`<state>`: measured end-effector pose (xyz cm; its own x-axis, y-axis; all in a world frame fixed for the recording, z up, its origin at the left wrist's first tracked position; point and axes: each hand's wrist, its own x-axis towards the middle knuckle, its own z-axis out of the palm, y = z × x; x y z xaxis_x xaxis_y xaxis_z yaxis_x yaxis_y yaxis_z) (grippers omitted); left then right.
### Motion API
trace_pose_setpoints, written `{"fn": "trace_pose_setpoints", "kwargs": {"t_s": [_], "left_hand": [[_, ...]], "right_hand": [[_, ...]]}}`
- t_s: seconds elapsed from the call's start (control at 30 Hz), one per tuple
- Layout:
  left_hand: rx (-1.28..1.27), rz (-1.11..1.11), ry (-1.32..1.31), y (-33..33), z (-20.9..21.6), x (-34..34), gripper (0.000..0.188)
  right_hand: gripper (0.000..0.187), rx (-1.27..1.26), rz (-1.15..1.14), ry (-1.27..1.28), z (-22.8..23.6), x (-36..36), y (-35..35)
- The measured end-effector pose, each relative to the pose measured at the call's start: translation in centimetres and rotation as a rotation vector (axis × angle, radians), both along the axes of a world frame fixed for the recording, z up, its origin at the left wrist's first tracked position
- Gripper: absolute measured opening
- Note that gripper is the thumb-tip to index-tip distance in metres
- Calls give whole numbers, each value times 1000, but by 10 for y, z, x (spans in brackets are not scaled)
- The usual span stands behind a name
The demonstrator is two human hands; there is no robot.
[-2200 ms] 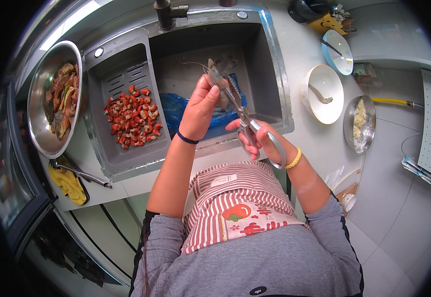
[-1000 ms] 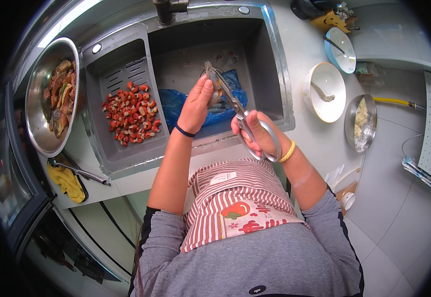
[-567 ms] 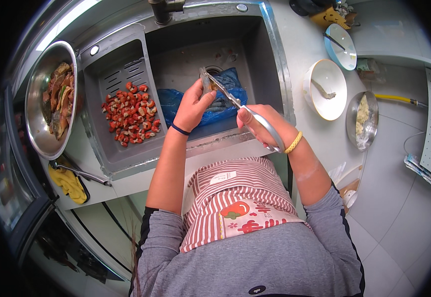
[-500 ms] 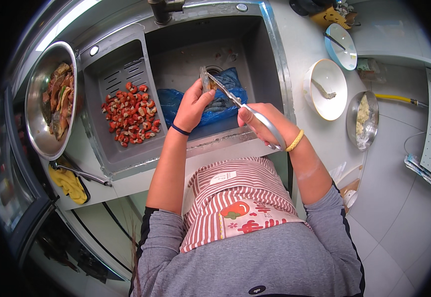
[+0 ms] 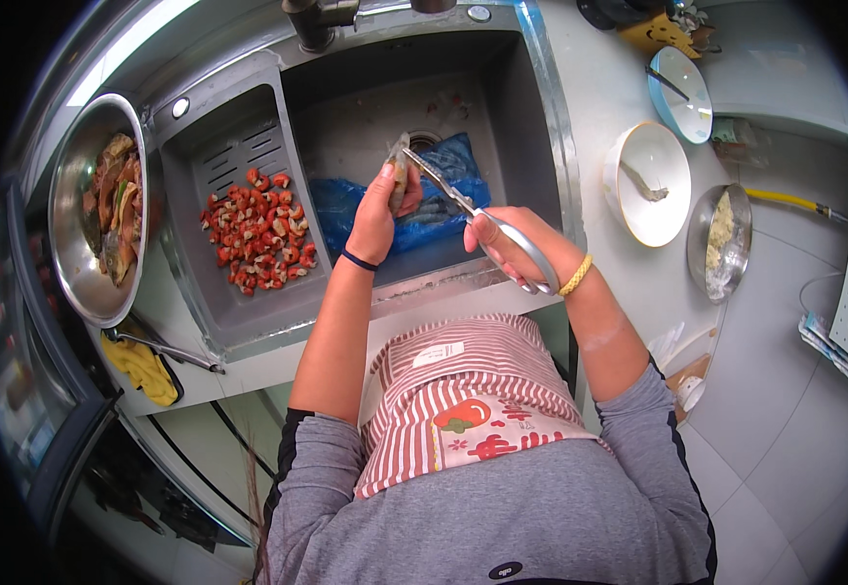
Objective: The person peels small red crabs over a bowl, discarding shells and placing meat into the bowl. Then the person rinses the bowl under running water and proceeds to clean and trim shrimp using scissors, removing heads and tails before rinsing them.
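Over the sink's larger basin, my left hand [image 5: 375, 216] is closed around a grey raw shrimp [image 5: 400, 168], held upright between thumb and fingers. My right hand [image 5: 520, 242] grips silver scissors [image 5: 510, 234] through the handles. The blade tips touch or lie very near the upper part of the shrimp; exactly where is too small to tell. Beneath both hands, a blue plastic bag [image 5: 460, 156] lies in the basin with more grey shrimp [image 5: 434, 211] in it. On the counter to the right, a white bowl [image 5: 666, 161] holds a single shrimp [image 5: 645, 185].
Many red-and-white pieces [image 5: 258, 234] lie in the smaller left basin [image 5: 212, 146]. At far left is a steel bowl [image 5: 75, 249] of meat and fish, near a yellow cloth [image 5: 141, 370]. A blue-rimmed bowl [image 5: 687, 97] and a metal dish [image 5: 731, 263] stand right. The faucet [image 5: 313, 27] is behind.
The shrimp in my left hand has tilted slightly, and my left fingers have shifted around it. The scissors remain in my right hand with their tips by the shrimp. The view has shifted slightly.
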<state>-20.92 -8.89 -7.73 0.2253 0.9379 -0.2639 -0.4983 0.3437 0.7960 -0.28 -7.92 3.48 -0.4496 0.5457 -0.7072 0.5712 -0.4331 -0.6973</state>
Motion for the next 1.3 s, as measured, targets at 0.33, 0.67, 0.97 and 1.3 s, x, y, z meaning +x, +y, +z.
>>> {"fn": "trace_pose_setpoints", "kwargs": {"t_s": [0.33, 0.67, 0.97, 1.3], "left_hand": [[-137, 97, 135, 20, -26, 3, 36], [-77, 171, 476, 30, -43, 22, 32], [-193, 331, 460, 34, -66, 26, 31], [-315, 389, 167, 44, -51, 27, 26]], "right_hand": [[50, 579, -258, -371, -43, 28, 55], [57, 910, -398, -670, -121, 80, 140], [56, 996, -354, -595, -134, 82, 160], [49, 1031, -197, -916, -125, 82, 176]]}}
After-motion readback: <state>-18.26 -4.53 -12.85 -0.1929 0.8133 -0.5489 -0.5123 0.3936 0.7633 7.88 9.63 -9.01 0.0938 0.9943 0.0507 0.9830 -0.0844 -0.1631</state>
